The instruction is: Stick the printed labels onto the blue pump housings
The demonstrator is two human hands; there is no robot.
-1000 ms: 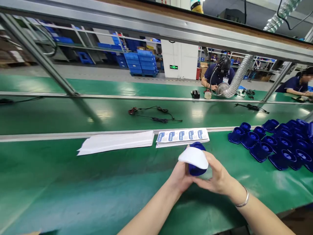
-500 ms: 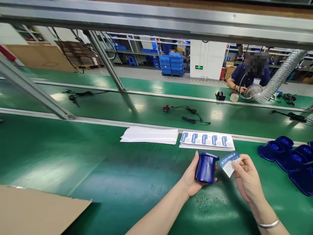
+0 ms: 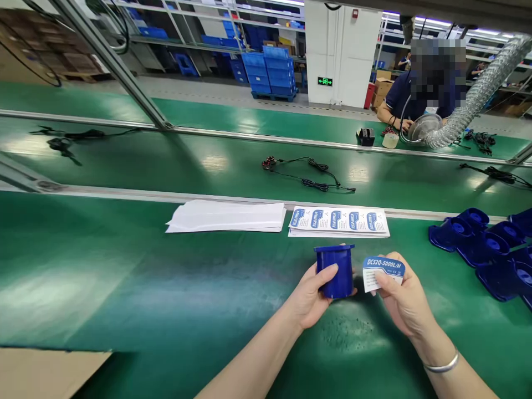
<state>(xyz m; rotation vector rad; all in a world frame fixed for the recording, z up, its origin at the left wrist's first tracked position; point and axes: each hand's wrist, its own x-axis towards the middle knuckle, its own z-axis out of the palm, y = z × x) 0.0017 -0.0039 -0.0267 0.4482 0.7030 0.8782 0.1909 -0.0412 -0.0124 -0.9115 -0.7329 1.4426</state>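
My left hand (image 3: pixel 312 296) is wrapped round a dark blue plastic housing (image 3: pixel 341 274), a round cup-like part with a flanged rim on top. The thumb lies across its front; the fingers behind it are mostly hidden. Just to the right, my right hand (image 3: pixel 401 296) pinches a blue and white label (image 3: pixel 384 269) printed "DC52Q-5000L/H". A small gap separates the label from the housing. Beyond the hands lie label sheets (image 3: pixel 338 220) with rows of the same blue and white print, beside a stack of white paper strips (image 3: pixel 228 216).
Several more blue housings (image 3: pixel 484 244) stand at the right. A cardboard piece (image 3: pixel 50 371) lies at the near left. Behind a metal rail, black cables (image 3: pixel 318 166) rest on the green belt. Across from me a co-worker (image 3: pixel 394 105) sits near a silver duct (image 3: pixel 477 100).
The view has tilted down and shifted. The housing has turned in my left hand, its rim now nearly level. The label has swung from slanted to almost straight, still in my right hand.
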